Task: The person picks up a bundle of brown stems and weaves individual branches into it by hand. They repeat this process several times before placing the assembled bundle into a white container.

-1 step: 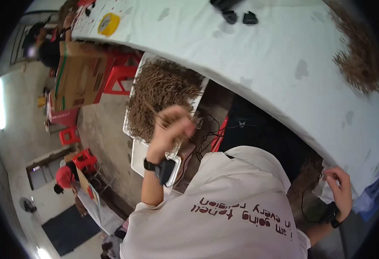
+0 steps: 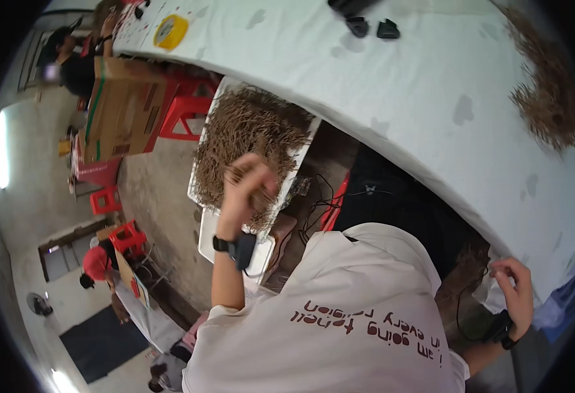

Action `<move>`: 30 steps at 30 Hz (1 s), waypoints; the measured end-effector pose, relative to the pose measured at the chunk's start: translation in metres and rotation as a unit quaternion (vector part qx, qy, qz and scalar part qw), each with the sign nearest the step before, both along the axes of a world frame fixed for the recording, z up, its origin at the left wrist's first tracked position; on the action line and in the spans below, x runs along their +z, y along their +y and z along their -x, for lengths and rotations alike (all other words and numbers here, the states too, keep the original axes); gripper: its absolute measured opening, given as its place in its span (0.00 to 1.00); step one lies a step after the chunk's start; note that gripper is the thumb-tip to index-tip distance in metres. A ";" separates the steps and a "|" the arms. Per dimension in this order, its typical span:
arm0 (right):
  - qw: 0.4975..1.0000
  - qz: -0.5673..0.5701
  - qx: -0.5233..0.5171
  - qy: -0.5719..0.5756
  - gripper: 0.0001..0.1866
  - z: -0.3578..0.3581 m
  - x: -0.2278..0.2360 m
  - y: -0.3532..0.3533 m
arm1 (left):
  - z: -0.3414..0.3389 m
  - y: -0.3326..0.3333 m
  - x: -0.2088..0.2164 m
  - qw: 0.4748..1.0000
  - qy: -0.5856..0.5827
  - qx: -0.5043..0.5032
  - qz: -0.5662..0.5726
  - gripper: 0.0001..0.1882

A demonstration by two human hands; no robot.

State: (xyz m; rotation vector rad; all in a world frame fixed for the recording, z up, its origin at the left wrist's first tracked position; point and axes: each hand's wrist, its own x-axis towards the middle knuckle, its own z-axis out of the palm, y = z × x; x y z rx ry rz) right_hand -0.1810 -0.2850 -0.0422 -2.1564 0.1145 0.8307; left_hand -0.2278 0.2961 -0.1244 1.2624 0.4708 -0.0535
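Note:
My left hand (image 2: 248,187) is raised and shut on a small bunch of dry brown fibres (image 2: 238,173), with a black watch on its wrist. It hovers over the near end of a white tray (image 2: 218,105) heaped with the same brown fibres (image 2: 248,131), which stands below the table. My right hand (image 2: 513,285) is at the lower right, its fingers curled on the hanging edge of the white table cover (image 2: 398,85). My white shirt (image 2: 340,321) with dark red lettering fills the lower middle.
A second heap of brown fibres (image 2: 549,85) lies on the table's right end. A yellow tape roll (image 2: 169,31) and small black objects (image 2: 369,27) lie at the far side. A cardboard box (image 2: 120,108), red stools (image 2: 186,105), cables (image 2: 313,196) and a person in a red cap (image 2: 97,262) are at left.

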 end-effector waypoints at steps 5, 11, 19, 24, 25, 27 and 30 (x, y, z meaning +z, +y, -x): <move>1.000 -0.002 0.026 -0.005 0.10 -0.014 0.005 0.010 | 0.071 0.201 -0.103 0.901 0.107 0.327 -0.263 0.05; 0.999 0.028 0.020 0.007 0.10 -0.020 0.001 0.017 | 0.175 0.363 -0.174 0.778 0.206 0.421 -0.418 0.10; 0.997 0.043 0.060 -0.013 0.10 -0.017 0.000 0.024 | 0.202 0.379 -0.205 0.780 0.432 0.340 -0.298 0.47; 0.998 0.030 0.046 0.007 0.09 -0.022 0.011 0.036 | 0.190 0.401 -0.211 0.790 0.384 0.381 -0.288 0.50; 0.998 0.035 0.053 0.006 0.09 -0.023 0.014 0.039 | 0.187 0.405 -0.205 0.762 0.392 0.374 -0.353 0.48; 0.996 0.072 0.060 0.005 0.08 -0.027 0.018 0.047 | 0.177 0.396 -0.185 0.745 0.231 0.411 -0.471 0.33; 0.993 0.064 0.086 -0.038 0.08 -0.034 0.021 0.056 | 0.131 0.352 -0.132 0.726 0.126 0.366 -0.568 0.20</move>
